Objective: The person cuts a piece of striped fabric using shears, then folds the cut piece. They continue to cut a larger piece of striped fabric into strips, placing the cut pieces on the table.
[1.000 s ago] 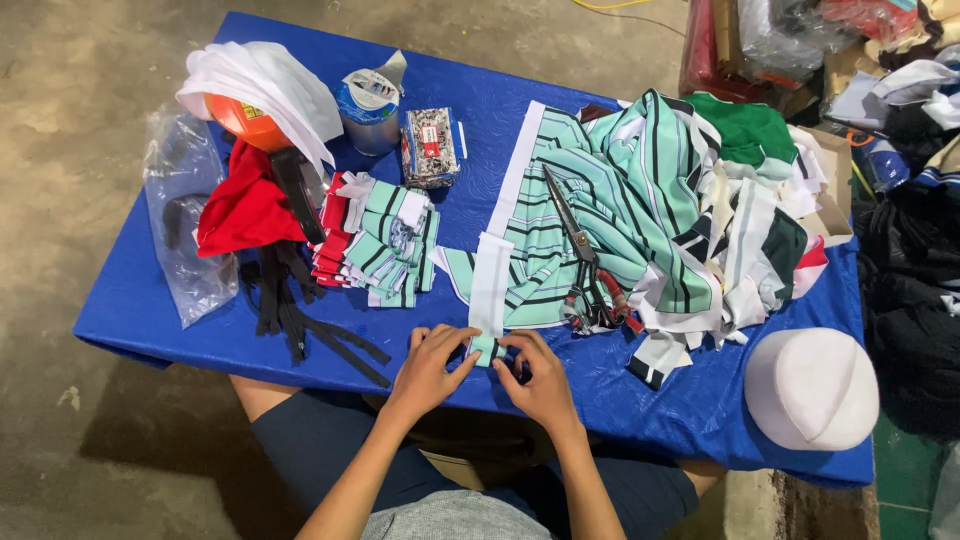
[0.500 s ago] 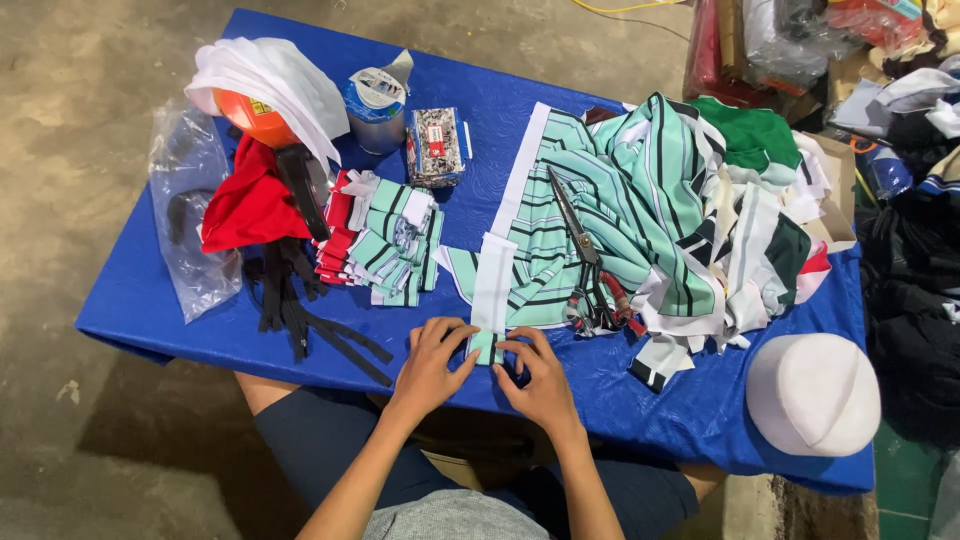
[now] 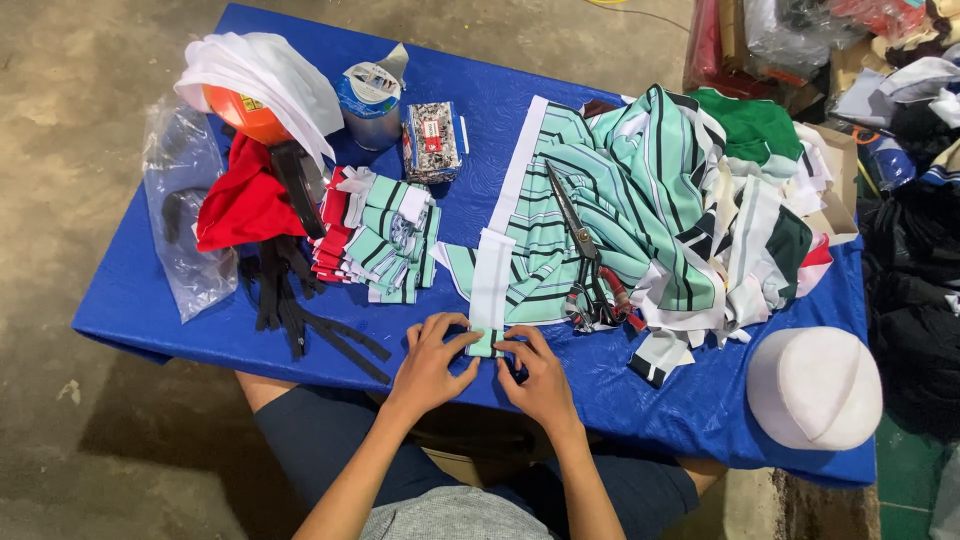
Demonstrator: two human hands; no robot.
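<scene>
Right now both my hands sit close together at the near edge of the blue-covered counter (image 3: 150,320), pinching the bottom end of a narrow white-and-mint striped fabric strip (image 3: 491,285). My left hand (image 3: 432,362) has its fingertips pressed on the strip's left side, my right hand (image 3: 540,378) on its right, so each grip is clenched on cloth, the two nearly touching. The strip's long axis runs away from me toward the far edge, its upper part lying against the big heap of mint, black-striped fabric (image 3: 620,210). Neither hand is nearer; the end lies squarely between them. Just beyond my right hand, large steel scissors with dark red-trimmed handles (image 3: 585,255) lie on the heap, blades pointing away. Toward the left edge sit a stack of folded mint-and-red cut pieces (image 3: 385,235) and loose black straps (image 3: 300,310). A white cap (image 3: 815,388) rests at the near right corner.
</scene>
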